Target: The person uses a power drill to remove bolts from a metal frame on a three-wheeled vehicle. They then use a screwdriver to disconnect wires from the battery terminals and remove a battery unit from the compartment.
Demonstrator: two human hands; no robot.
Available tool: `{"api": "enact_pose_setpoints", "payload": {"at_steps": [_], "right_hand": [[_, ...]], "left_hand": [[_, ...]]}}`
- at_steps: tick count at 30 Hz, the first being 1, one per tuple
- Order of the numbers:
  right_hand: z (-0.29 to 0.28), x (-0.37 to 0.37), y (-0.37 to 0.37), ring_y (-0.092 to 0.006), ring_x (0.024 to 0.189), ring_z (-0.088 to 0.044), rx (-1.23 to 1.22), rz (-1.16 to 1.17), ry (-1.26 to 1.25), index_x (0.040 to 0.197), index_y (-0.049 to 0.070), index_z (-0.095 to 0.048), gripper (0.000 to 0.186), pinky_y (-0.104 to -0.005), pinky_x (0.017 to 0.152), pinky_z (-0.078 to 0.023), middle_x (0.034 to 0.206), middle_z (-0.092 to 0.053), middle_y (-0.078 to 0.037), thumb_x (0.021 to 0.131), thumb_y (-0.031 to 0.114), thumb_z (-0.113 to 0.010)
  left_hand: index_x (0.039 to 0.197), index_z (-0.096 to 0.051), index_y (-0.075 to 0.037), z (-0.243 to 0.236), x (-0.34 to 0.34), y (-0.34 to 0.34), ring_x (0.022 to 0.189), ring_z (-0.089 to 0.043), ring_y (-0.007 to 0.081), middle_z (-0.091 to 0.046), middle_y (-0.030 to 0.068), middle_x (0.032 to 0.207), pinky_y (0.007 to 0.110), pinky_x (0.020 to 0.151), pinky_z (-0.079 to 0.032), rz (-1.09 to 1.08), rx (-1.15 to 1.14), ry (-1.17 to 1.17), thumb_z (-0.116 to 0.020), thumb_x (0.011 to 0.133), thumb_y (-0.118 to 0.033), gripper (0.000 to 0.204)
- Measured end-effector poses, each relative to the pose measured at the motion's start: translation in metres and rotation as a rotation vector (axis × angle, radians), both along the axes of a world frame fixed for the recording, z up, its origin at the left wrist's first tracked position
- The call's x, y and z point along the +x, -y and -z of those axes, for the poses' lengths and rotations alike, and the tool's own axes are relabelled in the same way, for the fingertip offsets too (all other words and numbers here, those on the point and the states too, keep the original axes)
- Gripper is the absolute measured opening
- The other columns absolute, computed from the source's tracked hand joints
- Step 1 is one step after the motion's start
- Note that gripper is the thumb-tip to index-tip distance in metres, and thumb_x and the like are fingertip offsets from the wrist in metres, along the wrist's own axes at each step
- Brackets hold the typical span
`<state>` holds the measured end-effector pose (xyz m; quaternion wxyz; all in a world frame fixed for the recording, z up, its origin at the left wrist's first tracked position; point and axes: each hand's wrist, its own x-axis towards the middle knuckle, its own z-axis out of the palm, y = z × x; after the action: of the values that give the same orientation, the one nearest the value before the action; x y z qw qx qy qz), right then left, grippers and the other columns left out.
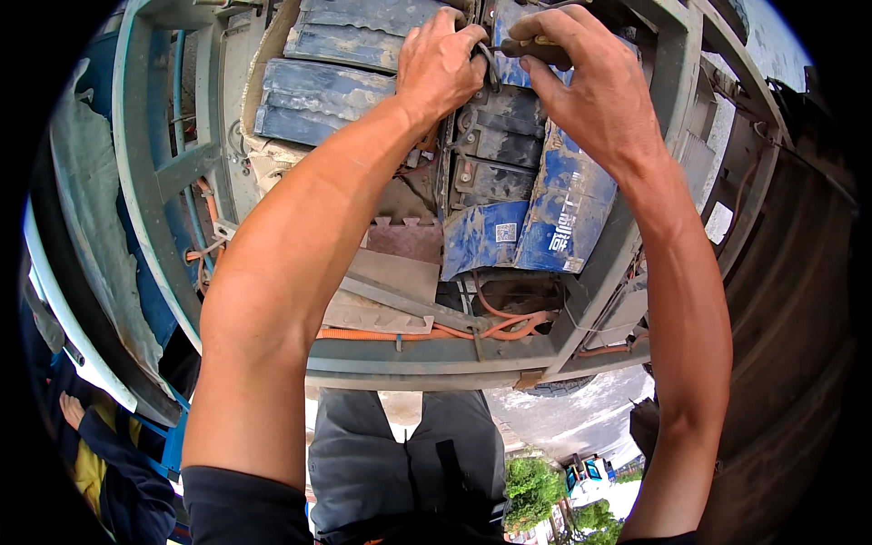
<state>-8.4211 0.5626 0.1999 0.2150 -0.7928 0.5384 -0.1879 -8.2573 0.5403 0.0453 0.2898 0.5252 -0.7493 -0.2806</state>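
My right hand is closed round the dark, yellow-marked handle of a screwdriver, whose thin shaft points left toward my other hand. At the far middle of the frame, my left hand pinches a short black cable beside the screwdriver's tip. Below both hands lies a row of dark battery cells with bolted terminals, partly under a torn, dirty blue battery cover. To the left, my arm crosses over more blue battery packs. The exact spot where the tip touches is hard to make out.
A grey metal frame surrounds the batteries. Orange conduit runs along its near side, beside a loose metal strip. A brown corrugated panel stands at right. Another person's hand and dark sleeve show at lower left.
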Motion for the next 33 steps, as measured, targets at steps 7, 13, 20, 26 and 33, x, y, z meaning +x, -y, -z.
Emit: {"api": "enact_pose_setpoints", "payload": {"at_steps": [7,13,20,26,33], "right_hand": [[-0.063,-0.027,-0.074,-0.0103,0.085,-0.069,-0.056,0.378,0.108,0.113,0.006,-0.074,0.026,-0.0248,0.075,-0.055,0.102,-0.074,-0.001,0.088,-0.001,-0.076],[-0.004,-0.008,-0.102,-0.0165,0.091,-0.071,0.112,0.424,0.212,0.109,0.004,-0.073,0.027,-0.0298,0.077,-0.059,0.105,-0.070,-0.007,0.085,-0.007,-0.076],[0.029,0.002,-0.096,-0.0195,0.091,-0.073,0.022,0.407,0.257,0.108,0.003,-0.073,0.026,-0.0314,0.079,-0.061,0.105,-0.070,-0.009,0.085,-0.008,-0.075],[0.022,0.005,-0.094,-0.0190,0.090,-0.073,0.033,0.411,0.225,0.108,0.003,-0.073,0.024,-0.0305,0.078,-0.060,0.105,-0.070,-0.009,0.086,-0.008,-0.074],[0.022,0.006,-0.089,-0.0213,0.089,-0.073,0.056,0.414,0.206,0.106,0.003,-0.072,0.023,-0.0316,0.078,-0.060,0.104,-0.069,-0.009,0.086,-0.007,-0.075]], "left_hand": [[0.101,-0.070,-0.008,-0.008,0.019,0.004,0.101,-0.069,0.0399,-0.062,0.0199,0.127,0.050,0.080,-0.058,0.099,-0.237,0.020,-0.074,0.080,-0.011,0.022],[0.094,-0.060,-0.006,-0.017,0.029,0.031,0.084,-0.069,0.0362,-0.063,0.0156,0.098,0.046,0.072,-0.058,0.521,-0.478,0.207,-0.064,0.085,-0.009,0.010],[0.098,-0.057,-0.005,-0.008,0.028,0.034,0.085,-0.065,0.0392,-0.059,0.0163,0.092,0.048,0.072,-0.055,0.565,-0.420,0.108,-0.063,0.086,-0.008,0.013],[0.101,-0.057,-0.003,0.000,0.012,0.020,0.088,-0.063,0.0436,-0.058,0.0192,0.094,0.051,0.077,-0.054,0.289,-0.232,-0.017,-0.063,0.084,-0.002,0.018],[0.100,-0.058,-0.002,-0.019,0.026,0.018,0.090,-0.065,0.0424,-0.058,0.0203,0.097,0.051,0.077,-0.054,0.272,-0.066,-0.146,-0.064,0.083,0.000,0.019]]}}
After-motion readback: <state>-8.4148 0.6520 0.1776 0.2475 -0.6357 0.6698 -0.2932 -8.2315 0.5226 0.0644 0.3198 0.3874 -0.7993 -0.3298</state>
